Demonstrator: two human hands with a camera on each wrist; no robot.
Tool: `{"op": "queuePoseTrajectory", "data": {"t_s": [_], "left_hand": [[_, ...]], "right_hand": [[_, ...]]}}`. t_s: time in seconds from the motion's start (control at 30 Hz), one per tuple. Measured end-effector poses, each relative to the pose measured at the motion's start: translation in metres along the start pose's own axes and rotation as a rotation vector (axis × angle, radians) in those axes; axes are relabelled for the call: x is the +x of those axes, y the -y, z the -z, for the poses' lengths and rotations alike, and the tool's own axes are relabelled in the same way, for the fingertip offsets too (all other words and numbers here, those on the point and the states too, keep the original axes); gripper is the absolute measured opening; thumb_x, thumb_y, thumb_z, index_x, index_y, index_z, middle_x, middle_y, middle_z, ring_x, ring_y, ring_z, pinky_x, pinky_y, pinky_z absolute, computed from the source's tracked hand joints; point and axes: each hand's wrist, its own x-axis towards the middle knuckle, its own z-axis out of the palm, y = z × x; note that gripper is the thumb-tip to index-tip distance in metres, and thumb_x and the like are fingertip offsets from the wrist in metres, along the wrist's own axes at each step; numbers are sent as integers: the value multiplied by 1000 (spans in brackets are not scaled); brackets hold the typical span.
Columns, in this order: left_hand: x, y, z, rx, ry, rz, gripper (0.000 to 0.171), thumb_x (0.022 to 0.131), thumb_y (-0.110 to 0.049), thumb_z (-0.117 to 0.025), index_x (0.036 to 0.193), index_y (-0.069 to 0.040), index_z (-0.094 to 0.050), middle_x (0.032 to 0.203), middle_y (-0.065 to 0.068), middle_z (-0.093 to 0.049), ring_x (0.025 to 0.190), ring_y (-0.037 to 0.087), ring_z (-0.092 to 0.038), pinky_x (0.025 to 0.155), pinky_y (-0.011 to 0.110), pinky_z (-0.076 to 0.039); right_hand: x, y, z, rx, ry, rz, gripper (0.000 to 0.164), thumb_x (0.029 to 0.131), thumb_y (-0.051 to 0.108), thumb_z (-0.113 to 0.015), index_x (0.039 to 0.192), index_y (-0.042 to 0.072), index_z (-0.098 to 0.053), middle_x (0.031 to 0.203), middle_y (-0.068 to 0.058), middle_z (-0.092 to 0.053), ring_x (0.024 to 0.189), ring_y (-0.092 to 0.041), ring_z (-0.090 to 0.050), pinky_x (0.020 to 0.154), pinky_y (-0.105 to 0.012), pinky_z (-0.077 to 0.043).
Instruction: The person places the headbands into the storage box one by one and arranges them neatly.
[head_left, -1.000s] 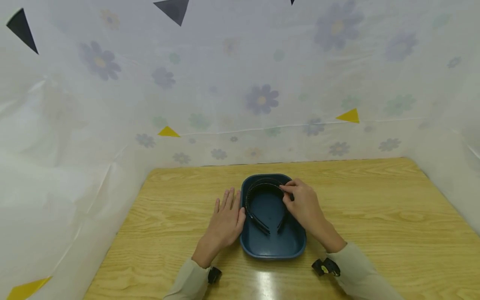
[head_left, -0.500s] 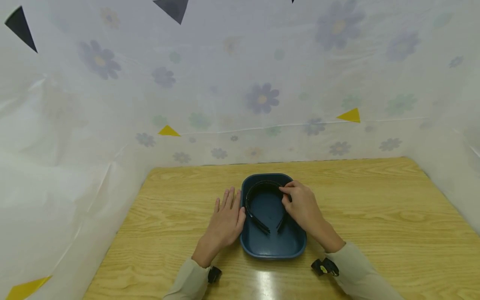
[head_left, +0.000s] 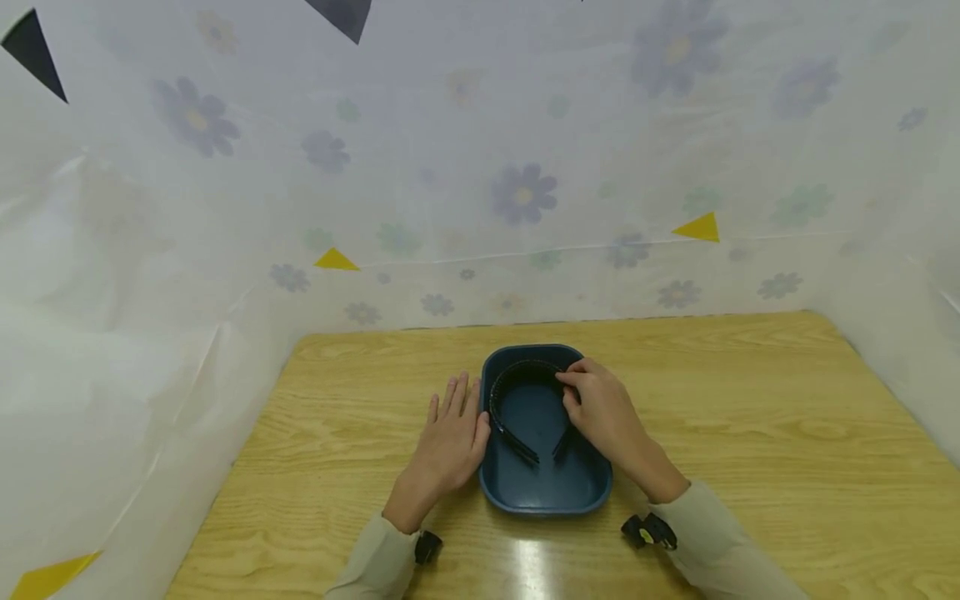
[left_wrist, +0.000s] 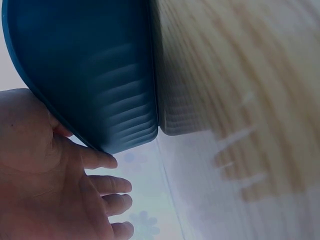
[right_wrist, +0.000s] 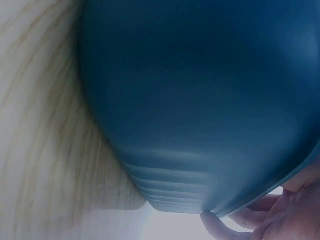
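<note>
A dark blue rectangular basin point(head_left: 546, 487) stands on the wooden table, and its ribbed outer wall point(left_wrist: 120, 100) fills much of the left wrist view. Inside it lies a black curved headband point(head_left: 519, 447), its two ends towards me. The ends look doubled, as if more than one band were stacked; I cannot tell how many. My right hand point(head_left: 603, 412) reaches over the right rim and pinches the band's upper right side between thumb and fingers. My left hand point(head_left: 448, 442) lies against the left rim with fingers straight. In the right wrist view, the basin hides the headband.
Pale wood-grain table point(head_left: 750, 433) surrounds the basin. White flower-printed sheeting point(head_left: 465, 167) encloses the back and sides, with yellow and black triangles on it. Black straps point(head_left: 651, 531) sit at the sleeve cuffs.
The upper headband, slightly apart from the one beneath one second ago, has come down onto it inside the basin. My right hand keeps its pinch; my left hand stays at the rim.
</note>
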Motion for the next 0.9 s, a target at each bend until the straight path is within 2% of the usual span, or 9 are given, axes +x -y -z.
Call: {"op": "queuePoseTrajectory", "data": {"t_s": [0.5, 0.7, 0.9], "left_hand": [[3, 3, -4, -3, 2, 11, 59, 112, -33, -28, 163, -3, -24, 169, 21, -14, 156, 38, -10, 123, 59, -10], [5, 0, -5, 2, -9, 8, 60, 112, -34, -28, 163, -4, -23, 169, 20, -14, 156, 37, -10, 123, 58, -10], [8, -1, -5, -3, 11, 4, 60, 112, -33, -28, 163, -3, -23, 169, 20, -13, 156, 37, -9, 123, 59, -10]], "right_hand": [[3, -6, -1, -3, 25, 7, 21, 89, -1, -76, 110, -2, -78, 111, -18, -67, 84, -28, -67, 65, -37, -54], [3, -9, 1, 2, 11, 22, 21, 89, 1, -76, 110, -1, -79, 110, -18, -67, 84, -28, -67, 65, -37, -55], [3, -15, 9, 52, -29, 19, 26, 92, 5, -76, 117, -1, -76, 112, -19, -67, 70, -20, -63, 56, -31, -48]]}}
